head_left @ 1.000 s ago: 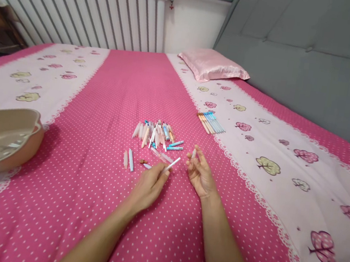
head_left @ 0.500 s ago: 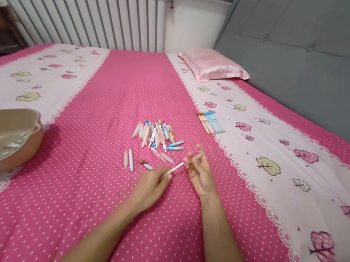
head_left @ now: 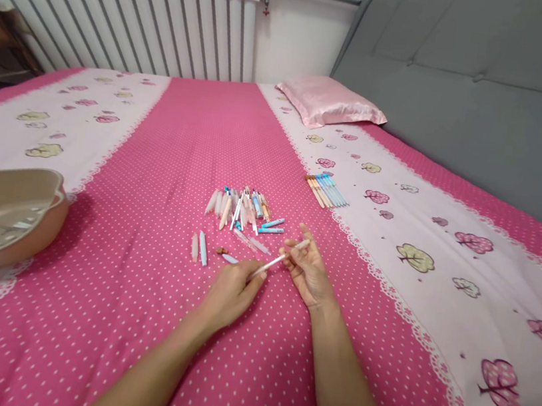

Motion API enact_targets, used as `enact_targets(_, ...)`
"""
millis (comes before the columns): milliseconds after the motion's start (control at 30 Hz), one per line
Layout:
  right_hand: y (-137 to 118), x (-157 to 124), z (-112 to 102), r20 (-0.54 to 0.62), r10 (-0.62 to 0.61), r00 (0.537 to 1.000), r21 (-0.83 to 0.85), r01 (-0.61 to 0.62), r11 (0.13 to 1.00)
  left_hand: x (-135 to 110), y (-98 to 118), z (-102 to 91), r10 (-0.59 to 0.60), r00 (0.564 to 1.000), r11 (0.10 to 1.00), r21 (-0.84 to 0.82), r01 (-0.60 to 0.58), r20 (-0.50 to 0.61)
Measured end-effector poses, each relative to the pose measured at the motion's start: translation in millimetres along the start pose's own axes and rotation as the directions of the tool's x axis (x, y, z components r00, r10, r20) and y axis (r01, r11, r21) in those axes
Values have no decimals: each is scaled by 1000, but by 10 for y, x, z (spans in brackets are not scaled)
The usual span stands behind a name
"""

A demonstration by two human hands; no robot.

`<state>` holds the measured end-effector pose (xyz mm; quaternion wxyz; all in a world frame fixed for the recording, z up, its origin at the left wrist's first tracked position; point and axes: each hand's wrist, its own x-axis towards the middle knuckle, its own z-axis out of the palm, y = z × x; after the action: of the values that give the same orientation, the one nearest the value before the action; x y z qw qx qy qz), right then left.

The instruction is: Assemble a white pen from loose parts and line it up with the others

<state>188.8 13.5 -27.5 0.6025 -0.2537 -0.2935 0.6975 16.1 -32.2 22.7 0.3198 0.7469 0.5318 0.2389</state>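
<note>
A slim white pen refill (head_left: 270, 263) is pinched between the thumb and fingers of my left hand (head_left: 233, 290). It slants up to the right. My right hand (head_left: 309, 272), palm partly turned up, grips a pale pinkish pen barrel (head_left: 302, 244) between thumb and fingers. The refill and barrel lie in one line and appear to meet at my right fingertips; whether one is inside the other is too small to tell. Just beyond my hands is a loose pile of pen parts (head_left: 240, 209). A brown-ended piece (head_left: 222, 251) lies by my left hand.
Brown and blue pens lie in a neat row (head_left: 328, 191) at the right. Two pale barrels (head_left: 203, 248) sit left of my hands. A beige basin (head_left: 1, 219) stands at the left, a pink pillow (head_left: 330, 100) at the back, on a pink dotted bedspread (head_left: 124, 317).
The gap between the refill and the barrel has closed; they now line up end to end. My right hand has shifted slightly left. The pens on the bed have not moved.
</note>
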Motion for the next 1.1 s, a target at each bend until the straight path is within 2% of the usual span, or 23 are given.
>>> enact_targets(433, 44, 32, 13, -66, 47, 997, -10, -48, 999, 2, -32, 37, -15, 1000, 999, 32, 15, 9)
enact_targets(767, 36, -9, 60, 7, 79, 997, -140, -77, 987, 4, -41, 46, -25, 1000, 999, 41, 25, 8)
enact_targets(967, 34, -19, 63, 65, 95, 993, -146, -84, 986, -3, -54, 53, -34, 999, 999, 38, 33, 15)
enact_targets(1100, 41, -28, 57, 63, 95, 993, -137, -86, 987, -2, -52, 60, -37, 999, 999, 33, 36, 18)
